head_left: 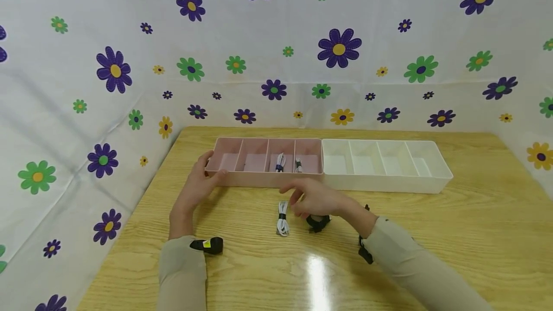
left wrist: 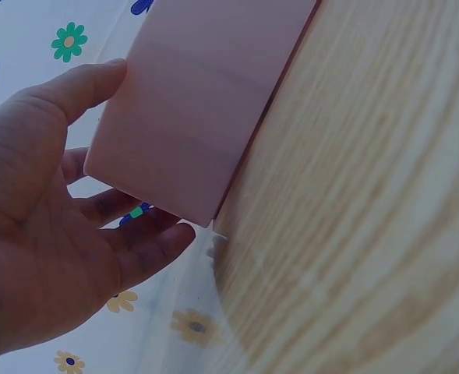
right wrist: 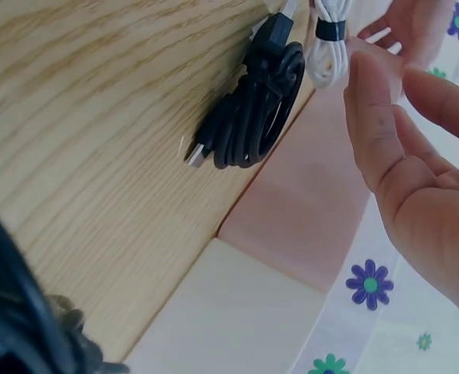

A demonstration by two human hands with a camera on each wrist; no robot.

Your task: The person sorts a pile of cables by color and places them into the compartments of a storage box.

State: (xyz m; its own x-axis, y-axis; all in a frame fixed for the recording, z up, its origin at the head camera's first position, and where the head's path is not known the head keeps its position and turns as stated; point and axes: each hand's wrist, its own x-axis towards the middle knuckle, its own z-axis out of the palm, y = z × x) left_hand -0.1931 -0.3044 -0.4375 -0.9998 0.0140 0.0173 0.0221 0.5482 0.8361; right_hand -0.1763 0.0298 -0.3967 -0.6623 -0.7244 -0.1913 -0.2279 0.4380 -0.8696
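My left hand (head_left: 199, 179) holds the left end of a pink divided box (head_left: 259, 179), thumb on its front rim and fingers around the end wall. White tied cables lie in its two right-hand compartments: one with a dark band (head_left: 280, 161), another (head_left: 298, 164) partly hidden by the front wall. Over the table in front of the box, my right hand (head_left: 317, 198) hovers with fingers loosely bent and nothing in them. Just left of its fingertips lies a bundled white cable (head_left: 282, 222) with a black tie. Beneath the hand is a coiled black cable (right wrist: 256, 109).
A white divided box (head_left: 384, 184) stands end to end with the pink one on the right. Another dark bundle (right wrist: 26, 304) sits close to the right wrist camera, partly out of frame. Flowered cloth (head_left: 298, 104) rises behind the wooden table (head_left: 242, 277).
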